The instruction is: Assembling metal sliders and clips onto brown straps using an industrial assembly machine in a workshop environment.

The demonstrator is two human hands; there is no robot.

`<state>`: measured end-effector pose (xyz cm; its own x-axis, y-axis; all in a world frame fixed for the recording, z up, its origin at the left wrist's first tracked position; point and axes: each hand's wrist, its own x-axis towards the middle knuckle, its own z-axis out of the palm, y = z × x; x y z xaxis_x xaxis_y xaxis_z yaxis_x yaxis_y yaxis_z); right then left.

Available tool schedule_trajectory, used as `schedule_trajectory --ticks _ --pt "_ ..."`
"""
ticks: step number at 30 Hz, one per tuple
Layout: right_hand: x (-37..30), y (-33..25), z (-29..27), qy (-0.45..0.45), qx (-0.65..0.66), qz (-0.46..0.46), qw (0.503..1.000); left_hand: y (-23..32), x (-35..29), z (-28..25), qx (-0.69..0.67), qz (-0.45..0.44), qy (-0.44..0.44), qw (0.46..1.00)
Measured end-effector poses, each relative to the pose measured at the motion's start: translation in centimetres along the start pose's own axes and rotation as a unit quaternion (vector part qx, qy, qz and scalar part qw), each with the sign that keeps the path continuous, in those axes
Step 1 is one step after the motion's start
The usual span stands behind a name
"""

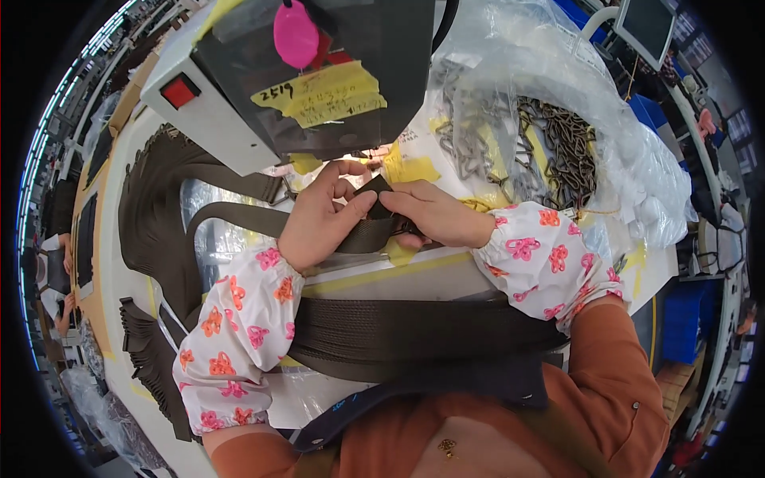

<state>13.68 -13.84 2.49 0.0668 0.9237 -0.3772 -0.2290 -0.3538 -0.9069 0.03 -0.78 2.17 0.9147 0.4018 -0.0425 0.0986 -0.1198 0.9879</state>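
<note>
My left hand (323, 211) and my right hand (434, 213) meet under the head of a sewing machine (319, 80). Both pinch the folded end of a dark olive webbing strap (373, 209). The strap runs left from my fingers, loops round and passes a metal buckle (280, 191). A thick bundle of the same webbing (398, 334) lies across the table edge between my forearms. Both wrists wear white sleeve covers with pink and orange flowers.
A clear plastic bag of several metal buckles (550, 151) sits to the right. Stacks of cut dark straps (155, 231) lie at left, more (151, 350) lower left. A pink tag (295, 33) hangs on the machine. Another person's hands (64, 279) work at far left.
</note>
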Motion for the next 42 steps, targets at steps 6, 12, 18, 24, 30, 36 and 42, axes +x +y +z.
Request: schedule_trajectory --ticks 6,12,18,24,30,36,42 --pt "0.4 1.0 0.4 0.05 -0.009 -0.067 0.996 -0.4 -0.3 0.2 0.089 0.059 0.02 0.994" --pt "0.2 1.9 1.0 0.112 0.003 -0.069 0.991 0.4 -1.4 1.7 0.638 0.288 0.007 0.714" --pt "0.7 1.9 1.4 0.161 -0.018 -0.102 0.981 -0.4 -1.0 2.2 0.596 0.298 0.051 0.744" --pt "0.5 2.4 1.8 0.173 -0.099 -0.163 0.966 -0.6 0.0 0.3 0.131 0.025 0.002 0.991" --pt "0.8 2.8 1.1 0.206 -0.241 -0.253 0.914 -0.6 0.0 0.2 0.141 0.038 -0.027 0.989" --pt "0.6 2.8 1.0 0.21 -0.267 -0.312 0.887 0.0 -0.1 -0.2 0.156 0.072 -0.056 0.984" --pt "0.1 1.9 0.7 0.187 -0.298 -0.326 0.878 0.8 -0.3 -0.8 0.119 0.013 -0.096 0.988"
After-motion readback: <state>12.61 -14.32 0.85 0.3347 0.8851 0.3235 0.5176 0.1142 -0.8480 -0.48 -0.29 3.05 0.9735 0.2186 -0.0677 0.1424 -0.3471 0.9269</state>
